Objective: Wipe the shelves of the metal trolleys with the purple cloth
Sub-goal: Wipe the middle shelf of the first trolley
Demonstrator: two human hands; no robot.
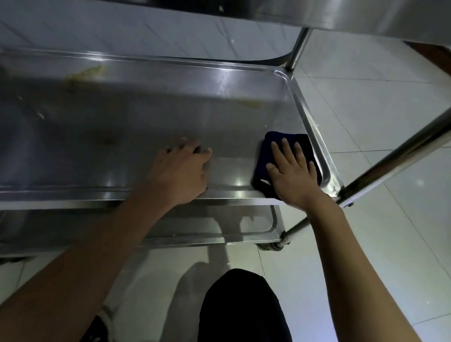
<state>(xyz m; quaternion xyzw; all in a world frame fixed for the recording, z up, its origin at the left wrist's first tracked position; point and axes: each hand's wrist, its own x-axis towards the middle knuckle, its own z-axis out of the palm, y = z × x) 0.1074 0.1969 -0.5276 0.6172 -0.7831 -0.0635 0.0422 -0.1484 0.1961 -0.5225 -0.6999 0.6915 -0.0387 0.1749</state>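
Observation:
The metal trolley's middle shelf (132, 104) fills the centre of the head view, with yellowish smears near its far edge. A folded dark purple cloth (272, 145) lies in the shelf's near right corner. My right hand (291, 173) presses flat on the cloth with straight, spread fingers. My left hand (184, 167) rests on the shelf to the left of the cloth, its fingers curled under and holding nothing.
The top shelf (339, 9) overhangs above. A lower shelf (214, 234) shows beneath the near rim. Upright steel posts (409, 147) stand at the right corners, a caster (272, 246) below. White floor tiles (386, 102) lie to the right; my dark-trousered knee (245, 315) is below.

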